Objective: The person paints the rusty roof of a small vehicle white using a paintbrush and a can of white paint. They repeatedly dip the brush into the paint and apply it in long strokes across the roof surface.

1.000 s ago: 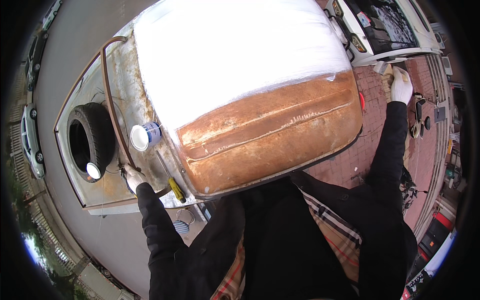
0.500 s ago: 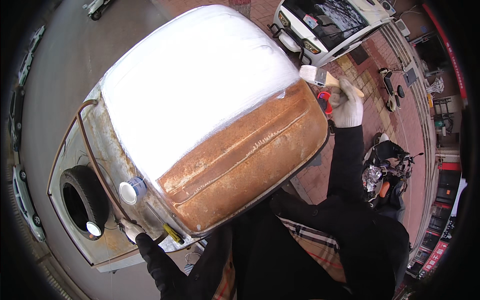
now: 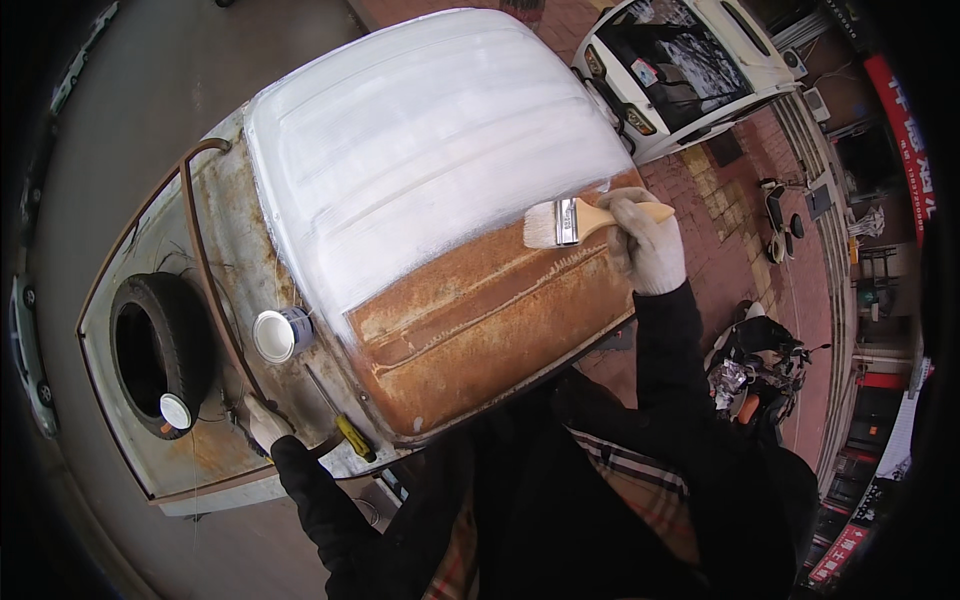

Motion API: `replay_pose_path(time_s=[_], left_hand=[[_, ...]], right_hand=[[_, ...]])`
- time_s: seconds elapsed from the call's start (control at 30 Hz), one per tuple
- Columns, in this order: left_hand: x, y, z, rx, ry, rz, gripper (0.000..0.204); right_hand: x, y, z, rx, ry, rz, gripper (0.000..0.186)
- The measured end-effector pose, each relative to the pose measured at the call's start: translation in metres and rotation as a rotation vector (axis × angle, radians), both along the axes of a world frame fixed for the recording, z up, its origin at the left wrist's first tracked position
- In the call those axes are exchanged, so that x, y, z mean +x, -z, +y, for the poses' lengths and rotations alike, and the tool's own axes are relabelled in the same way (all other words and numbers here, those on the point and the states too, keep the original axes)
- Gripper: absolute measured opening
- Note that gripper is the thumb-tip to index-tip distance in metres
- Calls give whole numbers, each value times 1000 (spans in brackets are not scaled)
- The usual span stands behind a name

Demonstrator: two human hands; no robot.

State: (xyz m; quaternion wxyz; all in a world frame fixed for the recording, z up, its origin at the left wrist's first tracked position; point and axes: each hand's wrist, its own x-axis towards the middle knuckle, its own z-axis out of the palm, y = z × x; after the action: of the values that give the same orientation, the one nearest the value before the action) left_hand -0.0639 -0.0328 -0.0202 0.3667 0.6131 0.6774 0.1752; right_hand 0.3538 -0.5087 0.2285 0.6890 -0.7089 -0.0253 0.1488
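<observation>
My right hand (image 3: pixel 648 242), in a white glove, is closed round the wooden handle of a wide flat paintbrush (image 3: pixel 548 224). The pale bristles point left, over the border between white paint and bare rust on the vehicle's cab roof (image 3: pixel 480 310). White paint coats the roof's far part; the near strip is rusty brown. My left hand (image 3: pixel 268 424), also gloved, is closed over the rusty metal rail (image 3: pixel 215 275) behind the cab; its fingers are partly hidden. Close to that hand stand an open paint can (image 3: pixel 282 334) and a yellow-handled screwdriver (image 3: pixel 352 437).
A black tyre (image 3: pixel 180 340) lies in the cargo bed at left, with a round white lid (image 3: pixel 175 411) by its near edge. A white vehicle (image 3: pixel 690 75) is parked beyond the cab. Motorbike (image 3: pixel 755 365) and scooter (image 3: pixel 778 220) stand on the red paving at right.
The paintbrush in my right hand has moved left from the roof's right edge to over the rusty strip. My left hand stays at the rail. The whole view has shifted slightly.
</observation>
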Motion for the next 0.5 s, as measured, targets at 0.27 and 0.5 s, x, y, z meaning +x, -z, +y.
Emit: replay_pose_path(time_s=[0.27, 0.5], left_hand=[[3, -17, -7, -78, 63, 83, 82], [8, -25, -16, 114, 133, 109, 81]], right_hand=[[-61, -4, 83, -126, -286, 94, 27], [-120, -3, 164, -129, -602, 201, 23]])
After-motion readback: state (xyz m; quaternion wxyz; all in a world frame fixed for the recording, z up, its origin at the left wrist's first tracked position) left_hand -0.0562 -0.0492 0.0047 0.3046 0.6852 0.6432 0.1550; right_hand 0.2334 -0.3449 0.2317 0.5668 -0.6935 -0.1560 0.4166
